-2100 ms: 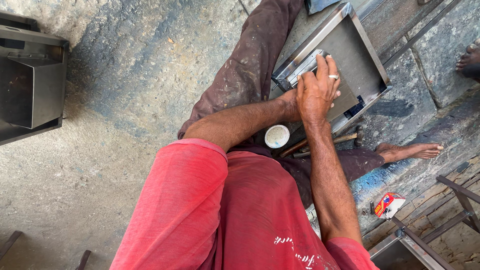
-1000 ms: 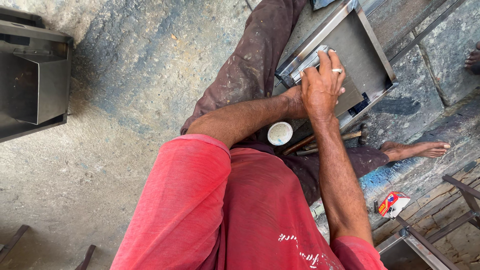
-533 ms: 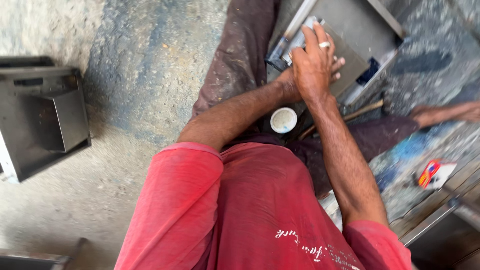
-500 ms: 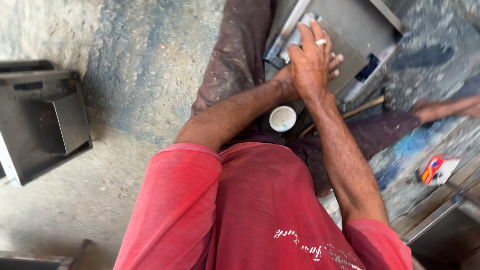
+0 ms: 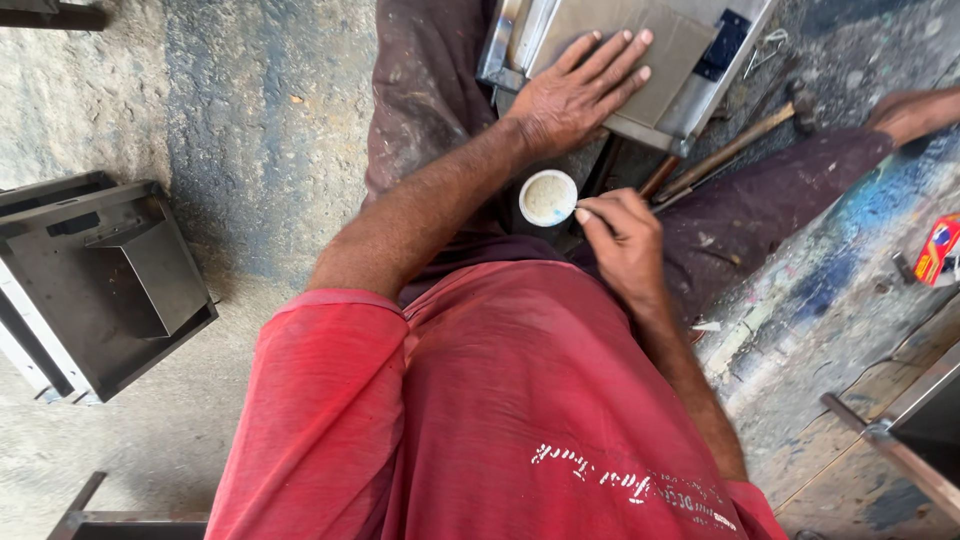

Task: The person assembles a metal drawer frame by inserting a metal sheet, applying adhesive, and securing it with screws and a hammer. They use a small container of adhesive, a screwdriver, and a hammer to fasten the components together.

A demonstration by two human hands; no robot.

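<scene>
My left hand (image 5: 577,92) lies flat, fingers spread, on a grey metal tray (image 5: 690,80) that rests across my lap. My right hand (image 5: 622,240) is pulled in close to my body, its fingertips pinched together at the rim of a small round white cup (image 5: 547,197) holding pale paste. Whether something small sits between the pinched fingers I cannot tell. The cup stands on my dark trousers just below the tray.
A wooden-handled hammer (image 5: 742,140) lies right of the tray. My bare foot (image 5: 910,112) is at the far right, with a small red box (image 5: 940,250) below it. A dark metal box (image 5: 110,285) stands on the concrete at left. A metal frame (image 5: 895,440) is at bottom right.
My right hand has left the tray and drawn back to the white cup. My left hand, hidden under it before, now shows flat on the tray. The view has moved closer.
</scene>
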